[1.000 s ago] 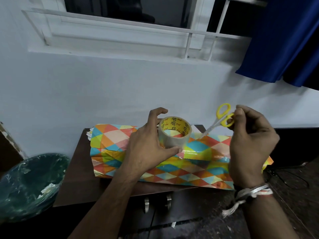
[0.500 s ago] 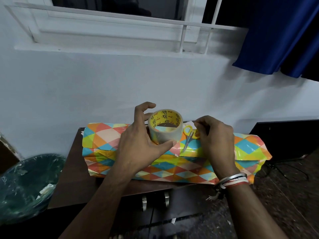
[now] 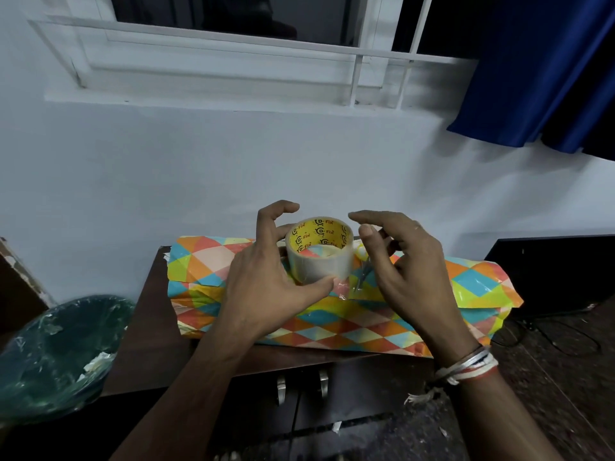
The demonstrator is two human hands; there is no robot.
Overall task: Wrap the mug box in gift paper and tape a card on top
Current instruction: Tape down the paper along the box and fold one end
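**On Top of the Parcel: Drawing a Clean Strip of Tape**

Across the dark brown wooden table (image 3: 143, 344), lengthwise: long parcel (image 3: 366, 327) in glossy gift paper of orange, blue and yellow diamonds, mug box presumably inside. At the middle of the parcel's top, squat clear tape roll (image 3: 319, 257) with a yellow printed core, gripped by the left hand (image 3: 263, 287), thumb on the near wall, fingers behind. Just right of the roll, right hand (image 3: 409, 271) loose-fingered, holding nothing, over half-hidden yellow-handled scissors (image 3: 361, 254).

Pin the roll down firmly, pinch the loose end, and draw a short strip low along the parcel's seam, taut enough to avoid folding back. Smooth outward from the middle. No card discernible.
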